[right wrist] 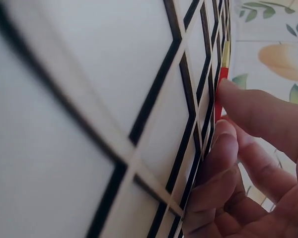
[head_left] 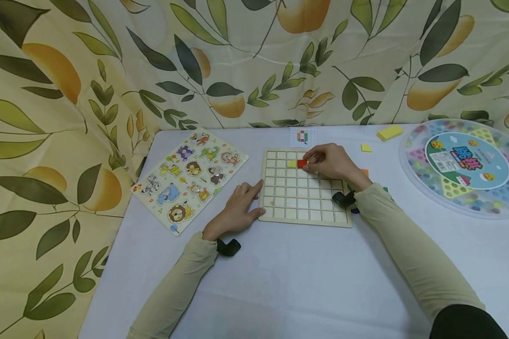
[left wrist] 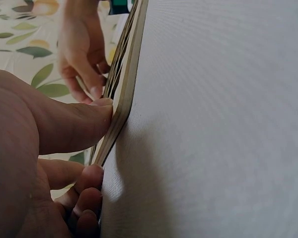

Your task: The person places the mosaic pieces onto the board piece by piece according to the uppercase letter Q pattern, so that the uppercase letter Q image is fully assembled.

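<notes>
We're in: our right hand's grip pinches a red tile at the grid board, beside a yellow tile; our left hand, grip spread, touches the near-left edge, probably steadying it. The pattern card sits behind, likely for glancing.

Left sleeve: beige, wrinkled. Right sleeve: matching. Left wrist unit: small, black. Right wrist unit: likewise. Black section, lower right: possibly outer sleeve.
</notes>
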A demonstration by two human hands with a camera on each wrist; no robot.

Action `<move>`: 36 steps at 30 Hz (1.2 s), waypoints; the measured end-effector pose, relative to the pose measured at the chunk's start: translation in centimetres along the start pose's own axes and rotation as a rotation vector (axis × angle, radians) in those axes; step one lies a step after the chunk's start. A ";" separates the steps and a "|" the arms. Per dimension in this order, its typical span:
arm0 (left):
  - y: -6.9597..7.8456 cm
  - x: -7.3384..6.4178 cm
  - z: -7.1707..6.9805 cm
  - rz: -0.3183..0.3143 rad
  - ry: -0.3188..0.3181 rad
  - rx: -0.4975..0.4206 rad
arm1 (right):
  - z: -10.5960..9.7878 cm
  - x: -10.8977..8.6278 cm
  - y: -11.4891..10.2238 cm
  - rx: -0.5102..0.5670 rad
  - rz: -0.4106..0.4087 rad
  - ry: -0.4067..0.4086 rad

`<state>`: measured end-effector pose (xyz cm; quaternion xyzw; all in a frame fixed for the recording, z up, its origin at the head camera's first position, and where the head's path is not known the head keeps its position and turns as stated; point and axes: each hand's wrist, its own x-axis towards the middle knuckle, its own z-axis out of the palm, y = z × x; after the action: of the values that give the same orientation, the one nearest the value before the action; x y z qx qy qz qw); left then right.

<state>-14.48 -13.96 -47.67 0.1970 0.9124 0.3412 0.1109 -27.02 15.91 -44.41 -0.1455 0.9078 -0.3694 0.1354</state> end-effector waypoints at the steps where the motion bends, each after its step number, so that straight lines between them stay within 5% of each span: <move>1: 0.0 0.0 0.0 0.001 0.003 -0.001 | 0.0 0.0 -0.1 0.001 -0.003 0.001; 14: 0.0 0.0 0.0 -0.006 0.003 -0.013 | -0.2 -0.1 -0.3 -0.001 -0.003 -0.015; 21: 0.0 0.0 -0.1 -0.005 -0.001 0.008 | -3.1 -1.3 1.1 -0.022 -0.009 0.032; 28: 0.1 0.0 -0.1 -0.012 -0.004 0.017 | -6.7 -3.1 4.0 -0.061 0.093 0.053; 36: 0.1 0.0 0.0 -0.011 -0.004 0.007 | -7.9 -4.5 6.9 -0.096 0.197 0.115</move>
<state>-14.45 -13.86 -47.63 0.1928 0.9145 0.3370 0.1141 -26.75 27.24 -43.25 -0.0404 0.9405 -0.3182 0.1118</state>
